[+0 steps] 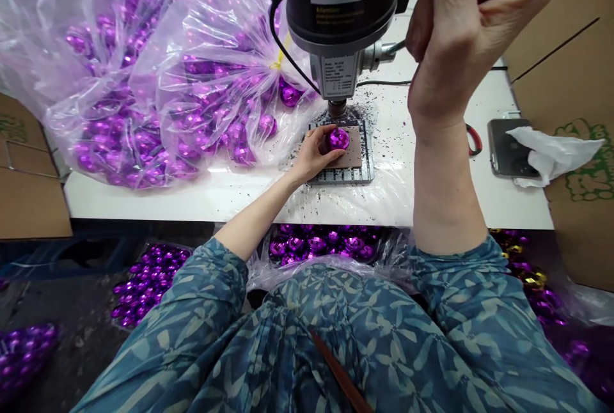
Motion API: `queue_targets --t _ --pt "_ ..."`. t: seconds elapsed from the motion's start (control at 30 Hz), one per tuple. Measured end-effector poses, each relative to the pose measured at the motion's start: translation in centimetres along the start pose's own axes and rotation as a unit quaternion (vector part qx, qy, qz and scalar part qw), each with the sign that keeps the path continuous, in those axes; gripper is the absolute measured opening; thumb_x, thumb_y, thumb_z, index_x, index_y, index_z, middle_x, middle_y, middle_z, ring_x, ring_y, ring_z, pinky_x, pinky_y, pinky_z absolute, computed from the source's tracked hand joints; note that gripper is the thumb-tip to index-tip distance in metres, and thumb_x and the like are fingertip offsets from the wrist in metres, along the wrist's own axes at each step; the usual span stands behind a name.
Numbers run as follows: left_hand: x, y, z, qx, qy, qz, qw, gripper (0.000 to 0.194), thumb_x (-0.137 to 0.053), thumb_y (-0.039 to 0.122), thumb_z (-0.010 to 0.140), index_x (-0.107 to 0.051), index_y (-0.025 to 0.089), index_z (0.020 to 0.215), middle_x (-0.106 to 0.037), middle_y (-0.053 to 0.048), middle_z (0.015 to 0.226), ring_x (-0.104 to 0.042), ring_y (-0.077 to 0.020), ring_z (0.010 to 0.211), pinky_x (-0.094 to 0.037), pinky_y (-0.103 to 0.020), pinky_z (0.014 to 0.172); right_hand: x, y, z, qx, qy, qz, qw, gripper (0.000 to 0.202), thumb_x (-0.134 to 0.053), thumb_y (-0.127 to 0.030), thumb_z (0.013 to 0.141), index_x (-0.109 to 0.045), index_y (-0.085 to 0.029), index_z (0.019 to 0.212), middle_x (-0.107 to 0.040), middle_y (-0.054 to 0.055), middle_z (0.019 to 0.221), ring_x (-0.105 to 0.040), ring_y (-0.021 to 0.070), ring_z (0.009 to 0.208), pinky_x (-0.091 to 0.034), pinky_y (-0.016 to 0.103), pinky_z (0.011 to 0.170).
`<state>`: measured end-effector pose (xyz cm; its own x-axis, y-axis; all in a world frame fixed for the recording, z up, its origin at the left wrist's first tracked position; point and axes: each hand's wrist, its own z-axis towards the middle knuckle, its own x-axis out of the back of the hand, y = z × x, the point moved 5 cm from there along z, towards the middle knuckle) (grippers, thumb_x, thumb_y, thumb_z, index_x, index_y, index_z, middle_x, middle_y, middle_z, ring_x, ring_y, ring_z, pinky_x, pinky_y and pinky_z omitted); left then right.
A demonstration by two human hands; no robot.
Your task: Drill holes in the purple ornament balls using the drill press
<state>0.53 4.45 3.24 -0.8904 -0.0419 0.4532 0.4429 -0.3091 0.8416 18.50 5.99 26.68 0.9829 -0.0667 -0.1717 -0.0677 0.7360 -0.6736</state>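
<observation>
My left hand (pixel 314 156) has its thumb and fingers closed around a shiny purple faceted ball (pixel 338 139). The ball rests on a small brown board (pixel 354 149), which lies on the slotted metal base plate (pixel 348 176) of a bench drill press (pixel 343 23). The press's chuck (pixel 337 107) is just above and behind the ball. Whether a drill bit touches the ball I cannot tell. My right hand (pixel 460 36) is raised at the upper right, its fingers curled round the drill press lever (pixel 396 47); the lever's end is hidden in the fist.
Clear plastic bags (pixel 192 100) of purple balls cover the table's left. Dark shavings (pixel 307 199) lie around the base. Right are a red-handled tool (pixel 474 140), a dark flat device (pixel 511 148), white tissue (pixel 559 151) and a carton (pixel 570 68). More balls (pixel 321 243) sit below the front edge.
</observation>
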Motion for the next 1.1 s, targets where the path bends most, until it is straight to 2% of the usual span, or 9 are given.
queue_targets --t 0.13,0.23,0.33,0.4,0.5,0.6,0.83,1.0,1.1 --pt "-0.7 -0.6 -0.2 0.001 -0.008 -0.035 0.999 0.059 -0.09 0.038 0.084 -0.066 0.028 0.136 -0.071 -0.01 0.134 -0.067 -0.0303 0.128 -0.054 -0.051 0.116 0.6 -1.1 -1.0 0.125 0.058 0.059 0.989 0.058 -0.069 -0.054 0.082 -0.051 -0.006 0.055 -0.03 -0.005 0.059 -0.03 -0.0126 0.053 -0.021 0.002 0.056" --pt "-0.8 -0.9 -0.2 0.005 -0.01 -0.04 0.999 0.06 -0.09 0.038 0.084 -0.065 0.027 0.137 -0.07 -0.011 0.135 -0.066 -0.0303 0.129 -0.053 -0.052 0.117 1.1 -1.3 -2.4 0.153 0.09 0.041 0.983 0.036 -0.07 -0.048 0.086 -0.075 -0.013 0.08 -0.055 -0.008 0.069 -0.052 -0.0108 0.065 -0.037 0.003 0.066" --pt "-0.9 -1.1 -0.2 0.006 -0.014 -0.045 0.999 0.061 -0.09 0.04 0.085 -0.064 0.027 0.139 -0.069 -0.012 0.136 -0.064 -0.0316 0.133 -0.052 -0.053 0.118 1.4 -1.3 -3.8 0.188 0.102 0.038 0.976 0.029 -0.067 -0.043 0.092 -0.077 -0.016 0.09 -0.07 -0.009 0.082 -0.068 -0.0063 0.084 -0.045 0.003 0.073" --pt "-0.9 -1.2 -0.1 0.006 -0.016 -0.048 0.999 0.062 -0.09 0.041 0.085 -0.064 0.028 0.139 -0.069 -0.011 0.136 -0.063 -0.0322 0.136 -0.052 -0.054 0.119 1.4 -1.1 -4.4 0.207 0.103 0.053 0.971 0.024 -0.065 -0.039 0.095 -0.076 -0.017 0.091 -0.074 -0.011 0.087 -0.065 -0.0085 0.075 -0.043 0.003 0.067" --pt "-1.1 -1.4 -0.1 0.008 -0.017 -0.055 0.998 0.061 -0.09 0.042 0.085 -0.064 0.03 0.139 -0.069 -0.011 0.137 -0.062 -0.0318 0.137 -0.051 -0.053 0.12 1.3 -0.6 -4.9 0.218 0.089 0.064 0.97 0.018 -0.06 -0.033 0.101 -0.074 -0.021 0.099 -0.075 -0.014 0.096 -0.047 -0.0133 0.052 -0.035 0.006 0.056" --pt "-1.1 -1.5 -0.1 0.006 -0.018 -0.062 0.998 0.061 -0.091 0.043 0.085 -0.065 0.031 0.139 -0.068 -0.01 0.137 -0.061 -0.0318 0.138 -0.05 -0.053 0.12 1.4 0.3 -5.4 0.211 0.089 0.028 0.973 0.022 -0.056 -0.038 0.104 -0.071 -0.023 0.101 -0.074 -0.012 0.096 -0.04 -0.0121 0.048 -0.03 0.009 0.049" --pt "-0.9 -1.3 -0.1 0.008 -0.016 -0.055 0.998 0.063 -0.091 0.048 0.084 -0.064 0.029 0.138 -0.069 -0.011 0.137 -0.062 -0.033 0.136 -0.05 -0.053 0.119 3.1 4.0 -7.8 0.12 0.092 -0.039 0.988 0.04 -0.053 -0.059 0.1 -0.069 -0.022 0.097 -0.051 -0.009 0.06 -0.036 -0.005 0.043 -0.037 0.013 0.049" --pt "-0.9 -1.3 -0.1 0.005 -0.009 -0.045 0.999 0.061 -0.091 0.044 0.084 -0.065 0.029 0.137 -0.07 -0.011 0.136 -0.061 -0.0334 0.139 -0.05 -0.055 0.121 2.3 0.6 -5.4 0.178 0.102 0.026 0.978 0.03 -0.062 -0.048 0.096 -0.072 -0.021 0.094 -0.062 -0.011 0.077 -0.039 -0.0114 0.046 -0.028 0.009 0.05" --pt "-1.0 -0.9 0.1 0.008 -0.006 -0.054 0.998 0.059 -0.091 0.041 0.084 -0.065 0.028 0.135 -0.071 -0.011 0.135 -0.065 -0.0317 0.133 -0.053 -0.052 0.118 0.8 -1.1 -1.2 0.085 0.063 0.02 0.994 0.019 -0.059 -0.028 0.096 -0.065 -0.015 0.083 -0.052 -0.008 0.069 -0.041 -0.0098 0.05 -0.025 0.008 0.05"
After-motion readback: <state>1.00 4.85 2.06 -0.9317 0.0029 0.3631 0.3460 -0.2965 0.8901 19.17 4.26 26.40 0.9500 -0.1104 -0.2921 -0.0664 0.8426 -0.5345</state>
